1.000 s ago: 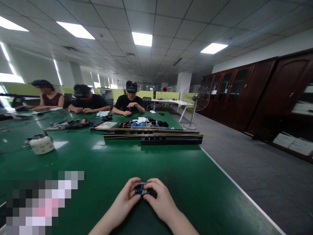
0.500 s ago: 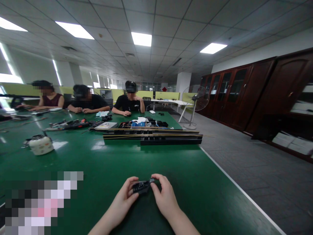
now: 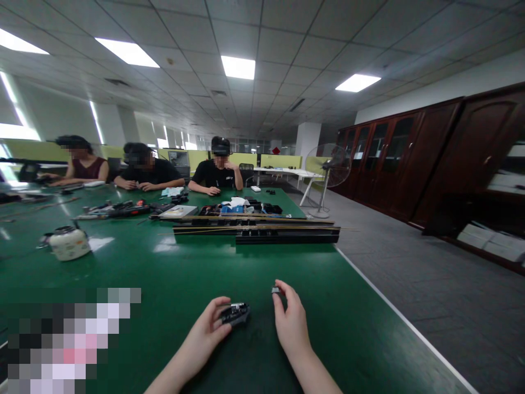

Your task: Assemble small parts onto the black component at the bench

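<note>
My left hand (image 3: pixel 208 327) grips a small black device (image 3: pixel 237 314) between thumb and fingers, low over the near part of the green table (image 3: pixel 192 273). Dark and shiny parts show on the device's upper side. To the right, apart from it, my right hand (image 3: pixel 290 314) pinches a small dark grey piece (image 3: pixel 275 289) between thumb and forefinger. What the small piece is cannot be made out.
Black rails (image 3: pixel 287 235) with thin rods lie across the table ahead. A white patterned pot (image 3: pixel 69 243) stands at the left. Tools (image 3: pixel 118 209) and a grey box (image 3: pixel 178 212) lie farther back. Several people sit at the far side. The table's white edge (image 3: pixel 404 317) runs along the right.
My right hand has moved right and slightly away from me with the small piece, parting from the device. My left hand has stayed nearly in place.
</note>
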A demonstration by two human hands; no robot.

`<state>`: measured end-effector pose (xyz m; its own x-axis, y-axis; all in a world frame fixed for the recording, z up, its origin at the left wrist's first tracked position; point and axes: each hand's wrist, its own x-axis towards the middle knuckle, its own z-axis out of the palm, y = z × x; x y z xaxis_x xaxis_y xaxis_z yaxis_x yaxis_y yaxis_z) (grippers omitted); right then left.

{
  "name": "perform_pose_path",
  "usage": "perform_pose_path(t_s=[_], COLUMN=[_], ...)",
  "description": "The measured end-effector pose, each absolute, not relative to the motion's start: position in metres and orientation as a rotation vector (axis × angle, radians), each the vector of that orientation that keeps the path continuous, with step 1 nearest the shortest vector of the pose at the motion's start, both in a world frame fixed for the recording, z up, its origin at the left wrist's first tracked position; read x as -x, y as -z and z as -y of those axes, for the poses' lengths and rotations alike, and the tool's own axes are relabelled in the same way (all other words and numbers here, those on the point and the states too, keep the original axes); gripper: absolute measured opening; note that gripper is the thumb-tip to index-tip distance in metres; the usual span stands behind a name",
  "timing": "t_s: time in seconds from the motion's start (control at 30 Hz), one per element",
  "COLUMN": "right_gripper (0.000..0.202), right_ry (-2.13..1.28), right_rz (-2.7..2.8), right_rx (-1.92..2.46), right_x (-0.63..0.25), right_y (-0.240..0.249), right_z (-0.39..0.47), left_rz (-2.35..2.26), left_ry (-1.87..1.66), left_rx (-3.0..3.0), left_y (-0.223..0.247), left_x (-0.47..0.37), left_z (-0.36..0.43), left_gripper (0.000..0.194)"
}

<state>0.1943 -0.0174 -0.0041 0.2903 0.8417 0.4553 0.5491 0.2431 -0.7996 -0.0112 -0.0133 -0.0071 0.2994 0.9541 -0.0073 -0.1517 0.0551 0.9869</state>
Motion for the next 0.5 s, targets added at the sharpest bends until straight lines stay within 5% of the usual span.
perform_pose_path(t_s=[0.5], right_gripper=[0.025], right_ry=[-0.164], right_rz=[1.440], right_rx=[1.379], right_x=[-0.197], right_y=[-0.009], right_z=[0.024], left_rz=[-0.825], left_ry=[-0.984], left_rx=[-1.202], left_y=[0.006], left_x=[0.015], left_z=[0.013], left_gripper=[0.048])
